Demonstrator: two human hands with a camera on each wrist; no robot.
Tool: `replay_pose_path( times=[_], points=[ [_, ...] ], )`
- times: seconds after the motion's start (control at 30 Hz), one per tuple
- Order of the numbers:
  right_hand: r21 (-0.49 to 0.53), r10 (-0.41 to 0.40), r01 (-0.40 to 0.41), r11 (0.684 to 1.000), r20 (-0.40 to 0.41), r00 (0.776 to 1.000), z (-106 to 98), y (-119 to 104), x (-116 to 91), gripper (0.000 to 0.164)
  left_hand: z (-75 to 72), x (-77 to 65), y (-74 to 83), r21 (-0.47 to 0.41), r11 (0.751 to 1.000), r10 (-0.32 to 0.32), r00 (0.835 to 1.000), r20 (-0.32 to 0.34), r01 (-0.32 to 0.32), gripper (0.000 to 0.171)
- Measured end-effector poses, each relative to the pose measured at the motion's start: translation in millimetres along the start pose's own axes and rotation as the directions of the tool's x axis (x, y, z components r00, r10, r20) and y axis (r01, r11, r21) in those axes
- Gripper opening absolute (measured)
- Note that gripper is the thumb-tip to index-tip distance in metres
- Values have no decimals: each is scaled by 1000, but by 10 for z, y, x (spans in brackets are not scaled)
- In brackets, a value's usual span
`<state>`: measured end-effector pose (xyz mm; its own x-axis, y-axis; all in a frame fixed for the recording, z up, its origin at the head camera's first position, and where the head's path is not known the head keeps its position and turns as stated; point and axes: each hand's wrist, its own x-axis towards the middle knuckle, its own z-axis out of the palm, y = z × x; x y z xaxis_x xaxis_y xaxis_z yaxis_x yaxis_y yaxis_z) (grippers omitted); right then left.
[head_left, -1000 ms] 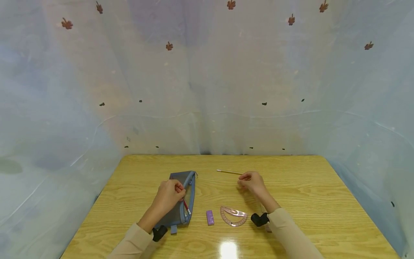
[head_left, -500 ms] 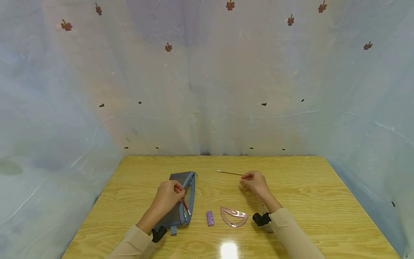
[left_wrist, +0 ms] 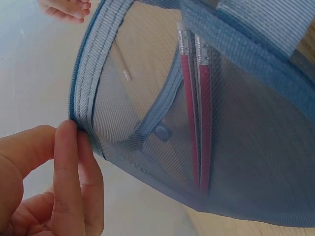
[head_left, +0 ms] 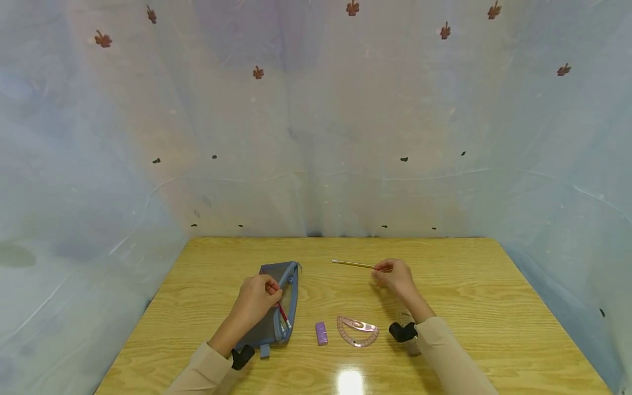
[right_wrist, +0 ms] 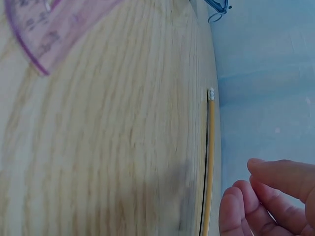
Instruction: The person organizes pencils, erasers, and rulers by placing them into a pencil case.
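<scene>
My left hand [head_left: 258,299] pinches the blue edge of a mesh pencil case [left_wrist: 246,137] between thumb and fingers, holding its zipped mouth apart. Through the mesh, two red pencils [left_wrist: 204,98] with metal-banded ends show in the left wrist view. Over the far right part of the table, my right hand [head_left: 395,275] hovers with thumb and fingertips apart and nothing between them. Beneath it lies a yellow pencil [right_wrist: 210,147], white eraser end pointing left in the head view; the fingers hide its other end there.
A purple eraser [head_left: 321,333] and a pink see-through protractor [head_left: 357,332] lie between my arms on the wooden table [head_left: 316,373]. A clear object [head_left: 412,348] is partly hidden under my right wrist. A pale curtain [head_left: 316,137] stands behind the table's far edge.
My right hand has drifted slightly right along the yellow pencil, uncovering a bit more of it. My left hand has stayed at the pencil case.
</scene>
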<state>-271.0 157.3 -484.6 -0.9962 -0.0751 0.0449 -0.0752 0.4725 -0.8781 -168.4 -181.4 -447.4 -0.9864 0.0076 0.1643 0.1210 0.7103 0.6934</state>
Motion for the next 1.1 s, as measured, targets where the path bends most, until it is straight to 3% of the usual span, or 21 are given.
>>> replay_pose_path(
  times=[0.4, 0.6, 1.1],
  points=[
    [-41, 0, -1, 999, -15, 1000, -91, 17, -1, 10, -8, 1, -15, 12, 1000, 4, 1000, -6, -4, 11],
    [-72, -39, 38, 997, -15, 999, -136, 56, 26, 15, -10, 0, -21, 5, 1000, 6, 1000, -7, -6, 10],
    [-45, -68, 67, 997, -30, 997, -217, 150, 85, 19, -12, -3, -16, 2, 1000, 4, 1000, -1, -4, 10]
  ],
)
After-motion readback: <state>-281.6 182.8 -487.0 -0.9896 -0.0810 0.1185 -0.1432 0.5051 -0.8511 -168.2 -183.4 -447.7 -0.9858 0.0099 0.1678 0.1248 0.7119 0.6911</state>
